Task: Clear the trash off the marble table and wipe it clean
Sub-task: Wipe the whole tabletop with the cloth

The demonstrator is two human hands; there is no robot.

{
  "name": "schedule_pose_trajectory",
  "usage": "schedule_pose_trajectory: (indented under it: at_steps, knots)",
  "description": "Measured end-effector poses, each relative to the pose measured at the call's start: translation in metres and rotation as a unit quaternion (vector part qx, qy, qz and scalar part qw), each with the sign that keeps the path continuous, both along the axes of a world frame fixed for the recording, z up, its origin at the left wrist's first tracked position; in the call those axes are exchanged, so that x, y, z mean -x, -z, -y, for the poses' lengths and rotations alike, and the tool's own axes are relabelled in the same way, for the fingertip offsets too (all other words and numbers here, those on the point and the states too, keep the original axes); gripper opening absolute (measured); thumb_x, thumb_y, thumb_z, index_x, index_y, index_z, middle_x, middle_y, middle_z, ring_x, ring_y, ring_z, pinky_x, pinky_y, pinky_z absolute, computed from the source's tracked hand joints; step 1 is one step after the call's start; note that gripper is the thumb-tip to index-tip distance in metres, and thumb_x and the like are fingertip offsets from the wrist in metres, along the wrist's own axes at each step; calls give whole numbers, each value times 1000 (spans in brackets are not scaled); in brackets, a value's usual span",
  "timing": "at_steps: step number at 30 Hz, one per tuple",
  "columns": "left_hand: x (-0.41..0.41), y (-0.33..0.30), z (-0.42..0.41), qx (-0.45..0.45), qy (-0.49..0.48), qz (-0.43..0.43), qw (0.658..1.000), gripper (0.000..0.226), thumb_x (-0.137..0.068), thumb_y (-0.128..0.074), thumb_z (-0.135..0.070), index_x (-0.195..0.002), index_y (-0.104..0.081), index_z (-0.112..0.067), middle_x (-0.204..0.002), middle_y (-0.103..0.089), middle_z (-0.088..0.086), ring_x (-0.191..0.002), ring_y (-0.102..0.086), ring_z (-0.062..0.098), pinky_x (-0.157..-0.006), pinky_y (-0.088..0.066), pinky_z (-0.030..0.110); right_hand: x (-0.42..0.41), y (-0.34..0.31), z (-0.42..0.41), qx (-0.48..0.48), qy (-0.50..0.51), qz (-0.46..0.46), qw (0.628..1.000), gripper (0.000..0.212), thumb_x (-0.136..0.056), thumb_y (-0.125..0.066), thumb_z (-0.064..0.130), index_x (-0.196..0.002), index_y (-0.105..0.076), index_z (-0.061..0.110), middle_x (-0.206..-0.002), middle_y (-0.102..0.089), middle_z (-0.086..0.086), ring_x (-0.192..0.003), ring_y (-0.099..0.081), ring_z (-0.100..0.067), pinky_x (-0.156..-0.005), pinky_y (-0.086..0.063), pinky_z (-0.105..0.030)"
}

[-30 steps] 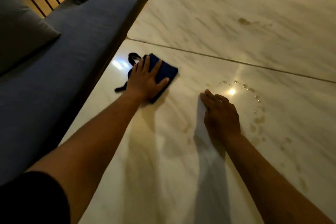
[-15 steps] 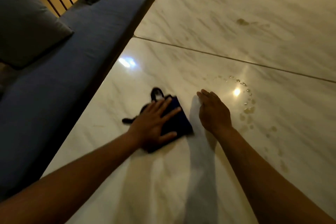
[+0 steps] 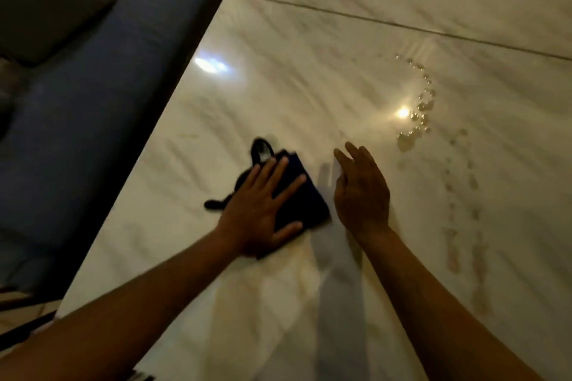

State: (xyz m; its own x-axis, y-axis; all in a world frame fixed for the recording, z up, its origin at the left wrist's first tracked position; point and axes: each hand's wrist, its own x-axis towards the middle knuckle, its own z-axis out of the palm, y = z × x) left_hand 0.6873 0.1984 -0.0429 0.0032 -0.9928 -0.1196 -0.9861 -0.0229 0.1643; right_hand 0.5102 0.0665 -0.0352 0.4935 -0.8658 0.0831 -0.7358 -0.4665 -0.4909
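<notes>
I've got my left hand (image 3: 263,207) flat, fingers spread, pinning the cloth (image 3: 297,195) to the table (image 3: 278,77) near its left edge for wiping pressure, while my right hand (image 3: 360,192) is open and empty beside it, droplets (image 3: 421,105) unwiped.

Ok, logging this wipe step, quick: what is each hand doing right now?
Left hand: open, flat, pressing the blue cloth onto the table.
Right hand: open, holding nothing, beside the cloth.

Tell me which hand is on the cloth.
The left hand: it lies flat on the blue cloth. The right hand is beside it, empty.
</notes>
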Motion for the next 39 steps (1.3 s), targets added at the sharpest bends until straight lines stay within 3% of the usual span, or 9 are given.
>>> schedule_pose_trajectory:
  at_steps: [5, 8, 10, 13, 18, 24, 28, 33, 39]
  knots:
    - [-19, 6, -36, -12, 116, 25, 993, 82, -92, -34, -76, -160, -11, -36, -168, -1, 9, -155, -2, 32, -125, -6, 49, -1, 1, -36, 16, -28, -32, 999, 45, -94, -53, 8, -138, -58, 17, -150, -49, -6, -143, -40, -28, -113, -39, -43]
    - [-70, 12, 11, -1, -33, 34, 999, 84, -87, -27, -79, -159, -17, -37, -167, -10, 13, -151, -18, 37, -119, -23, 54, -1, 7, -45, 23, -20, -55, 998, 44, -95, -53, 9, -138, -58, 15, -149, -50, -8, -141, -43, -30, -114, -37, -43]
    - [-95, 11, 31, -26, -139, 29, 990, 88, -85, -19, -82, -159, -11, -36, -167, -4, 15, -152, -10, 38, -121, -15, 54, 2, 10, -51, 16, -13, -79, 997, 44, -99, -49, 10, -142, -54, 15, -152, -46, -7, -143, -39, -28, -117, -32, -41]
    - [-85, 17, 28, -10, -180, 26, 983, 88, -86, -18, -80, -160, -6, -33, -167, 0, 17, -153, -3, 38, -123, -4, 52, 4, 10, -53, 11, -15, -107, 994, 45, -104, -43, 15, -148, -46, 19, -157, -39, -2, -147, -32, -23, -120, -24, -35]
    - [9, 11, -65, 45, -32, -21, 998, 84, -91, -34, -74, -160, -19, -29, -166, -9, 18, -153, -10, 39, -121, -14, 55, 5, 1, -46, -33, -42, -139, 989, 49, -104, -37, 16, -152, -39, 21, -162, -31, 1, -151, -24, -20, -120, -21, -33]
    - [45, 7, -154, 10, 99, -19, 995, 82, -92, -36, -76, -159, -13, -35, -168, -2, 9, -155, 2, 31, -124, -6, 51, 12, -5, -82, -24, -62, -157, 985, 47, -103, -39, 18, -150, -44, 20, -159, -36, -2, -148, -30, -24, -118, -27, -36]
    - [-17, 16, -96, 11, 0, 17, 1000, 82, -89, -31, -78, -158, -21, -36, -167, -12, 13, -150, -20, 38, -120, -19, 52, 12, -2, -101, -37, -63, -167, 983, 48, -104, -37, 19, -152, -38, 20, -162, -31, -2, -150, -26, -24, -120, -24, -39]
    - [-58, 16, -58, -13, -175, 27, 984, 88, -87, -17, -80, -160, -7, -33, -167, -1, 17, -153, -5, 37, -123, -5, 52, 15, -5, -92, -34, -75, -208, 975, 49, -107, -33, 24, -156, -29, 27, -165, -22, 6, -152, -18, -18, -121, -18, -37]
    - [60, 11, -161, 38, -108, -22, 993, 85, -90, -37, -73, -159, -20, -28, -166, -7, 18, -153, -8, 39, -122, -11, 53, 26, -7, -92, -53, -114, -191, 973, 54, -104, -32, 16, -157, -26, 24, -166, -17, 4, -153, -13, -20, -123, -14, -35]
